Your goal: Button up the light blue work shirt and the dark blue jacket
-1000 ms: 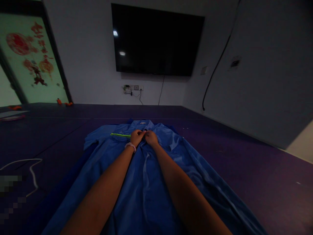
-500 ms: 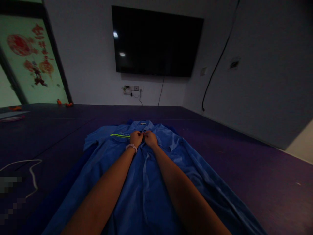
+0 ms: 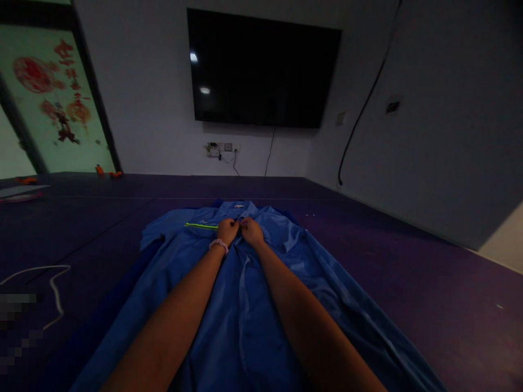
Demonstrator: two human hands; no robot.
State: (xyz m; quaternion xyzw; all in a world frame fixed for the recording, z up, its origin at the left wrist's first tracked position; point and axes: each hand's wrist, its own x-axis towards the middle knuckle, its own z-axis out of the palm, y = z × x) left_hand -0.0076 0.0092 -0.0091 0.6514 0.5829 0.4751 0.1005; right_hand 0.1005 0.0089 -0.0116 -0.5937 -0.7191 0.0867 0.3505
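And here's the blue shirt (image 3: 245, 305), spread face up on the purple floor (image 3: 408, 272) below and in front of the television (image 3: 263, 68). Its long axis runs straight toward that television, collar (image 3: 250, 209) at the end nearest it, lower body reaching away toward the wearer. A bright green stripe (image 3: 200, 225) crosses the chest, below the television's left part. Just under the collar, the left hand (image 3: 228, 231) pinches the front opening, a pale wristband (image 3: 219, 246) behind it; the right hand (image 3: 252, 231), close beside, pinches the cloth too, fingertips too small to read exactly. Directly beneath the television, wall sockets (image 3: 227, 147); off to its right, a black cable (image 3: 362, 111) hangs; far left of it, a decorated glass door (image 3: 61, 103).
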